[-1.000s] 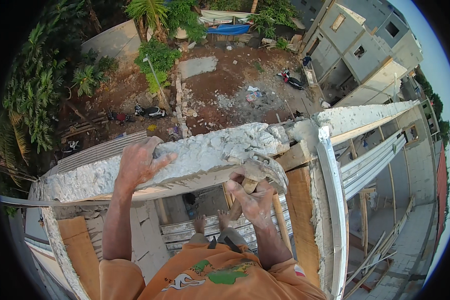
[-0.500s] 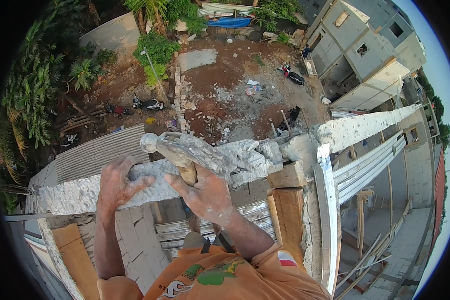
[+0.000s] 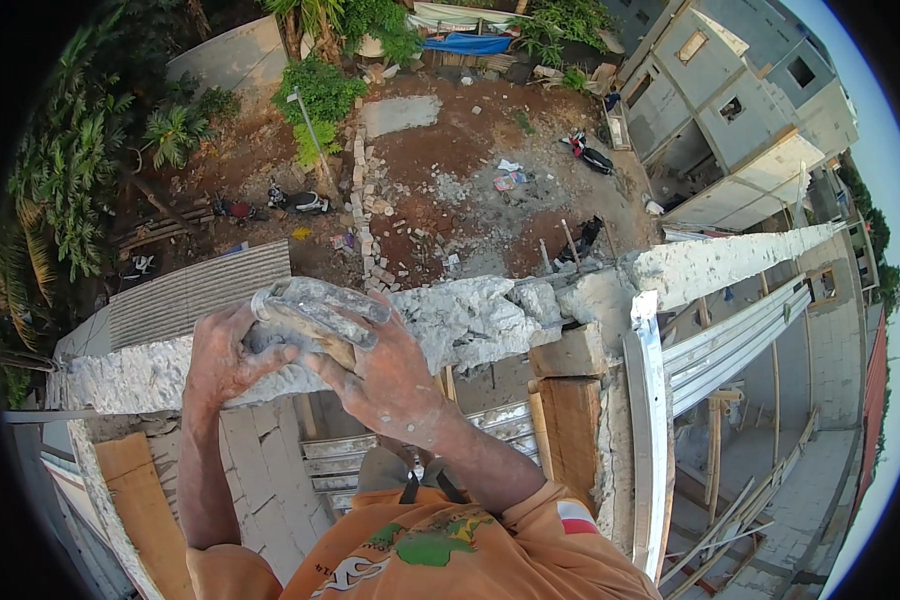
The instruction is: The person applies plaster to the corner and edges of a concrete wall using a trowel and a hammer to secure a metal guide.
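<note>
Both hands on a hammer at the wall top.

We see the left hand (image 3: 225,355) and right hand (image 3: 385,375) close together, clamped on a dusty hammer (image 3: 305,318) (wooden handle), resting against the rough broken concrete wall edge (image 3: 470,320); blue tarp (image 3: 467,44) lies far below.

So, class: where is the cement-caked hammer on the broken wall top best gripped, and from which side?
Grip the wooden handle, coming from the near side. It slants toward the person, while the head end points away. The right hand already wraps it; the left hand closes beside it over the concrete wall.
</note>
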Demonstrator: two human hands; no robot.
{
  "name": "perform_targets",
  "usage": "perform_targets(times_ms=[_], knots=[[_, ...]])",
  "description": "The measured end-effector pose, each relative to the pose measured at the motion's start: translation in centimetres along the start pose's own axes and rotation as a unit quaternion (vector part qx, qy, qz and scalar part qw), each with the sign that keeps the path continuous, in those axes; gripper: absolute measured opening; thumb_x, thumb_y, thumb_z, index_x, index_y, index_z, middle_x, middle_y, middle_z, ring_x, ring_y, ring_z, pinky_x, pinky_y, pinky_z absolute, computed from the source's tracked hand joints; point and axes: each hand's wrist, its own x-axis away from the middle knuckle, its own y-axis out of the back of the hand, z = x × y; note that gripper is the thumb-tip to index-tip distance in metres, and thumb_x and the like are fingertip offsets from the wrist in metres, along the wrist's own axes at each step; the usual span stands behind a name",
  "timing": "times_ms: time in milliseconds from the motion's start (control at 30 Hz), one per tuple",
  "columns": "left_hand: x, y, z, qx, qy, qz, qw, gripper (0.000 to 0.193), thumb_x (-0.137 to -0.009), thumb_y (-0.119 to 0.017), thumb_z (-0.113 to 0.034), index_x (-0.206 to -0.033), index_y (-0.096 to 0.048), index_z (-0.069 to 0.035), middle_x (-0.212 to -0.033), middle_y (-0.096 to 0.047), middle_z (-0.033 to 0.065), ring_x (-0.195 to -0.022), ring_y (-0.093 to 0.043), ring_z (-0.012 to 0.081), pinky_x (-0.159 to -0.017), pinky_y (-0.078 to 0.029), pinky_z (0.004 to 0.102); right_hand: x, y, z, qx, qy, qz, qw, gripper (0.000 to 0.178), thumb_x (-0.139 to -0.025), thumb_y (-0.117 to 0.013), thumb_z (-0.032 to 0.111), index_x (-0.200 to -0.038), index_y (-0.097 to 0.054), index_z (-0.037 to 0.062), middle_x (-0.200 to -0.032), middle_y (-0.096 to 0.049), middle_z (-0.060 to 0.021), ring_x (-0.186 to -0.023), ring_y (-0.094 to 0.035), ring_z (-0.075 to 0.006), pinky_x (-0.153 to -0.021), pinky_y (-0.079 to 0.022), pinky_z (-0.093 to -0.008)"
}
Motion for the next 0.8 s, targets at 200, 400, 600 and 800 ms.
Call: perform_targets(times_ms=[200,400,600,800], knots=[[0.2,0.0,0.0,0.04,0.022,-0.012,0.999,0.056,-0.072,-0.074,-0.048,-0.096,-0.069,0.002,-0.073,-0.062,0.0136,-0.058,-0.054,0.0252,-0.055,-0.042,0.0389,0.1,-0.5,-0.2,0.045,-0.024,0.02,0.999,0.05,-0.091,-0.063,0.025,-0.12,-0.053,-0.0152,-0.121,-0.051,-0.0362,-0.126,-0.045,-0.0467,-0.116,-0.025,-0.0541],[0.5,0.5,0.2,0.014,-0.001,-0.003,1.0,0.046,-0.07,-0.078,-0.037,-0.091,-0.069,0.003,-0.078,-0.067,0.0178,-0.068,-0.064,0.0347,-0.063,-0.05,0.0419,-0.1,-0.5,0.0,0.062,-0.015,0.03,0.997,0.054,-0.091,-0.064,0.027,-0.122,-0.051,-0.0153,-0.121,-0.051,-0.0359,-0.125,-0.046,-0.0463,-0.116,-0.024,-0.0543],[0.8,-0.2,0.7,0.014,-0.032,-0.032,0.999,0.044,-0.07,-0.078,-0.037,-0.085,-0.068,0.003,-0.074,-0.064,0.0178,-0.068,-0.064,0.0353,-0.062,-0.049,0.0432,-0.1,-0.1,1.1,0.069,-0.025,0.015,0.997,0.048,-0.088,-0.067,0.025,-0.126,-0.055,-0.0022,-0.124,-0.055,-0.0253,-0.121,-0.049,-0.0432,-0.11,-0.032,-0.0524],[0.6,0.0,0.4,-0.009,-0.03,-0.022,0.999,0.046,-0.072,-0.076,-0.04,-0.089,-0.069,0.002,-0.078,-0.066,0.0188,-0.072,-0.064,0.0369,-0.068,-0.051,0.0457,-0.3,-0.2,0.8,0.131,-0.022,0.02,0.991,0.043,-0.088,-0.067,0.026,-0.126,-0.06,0.0082,-0.126,-0.059,-0.0196,-0.123,-0.049,-0.0399,-0.107,-0.036,-0.0497]])
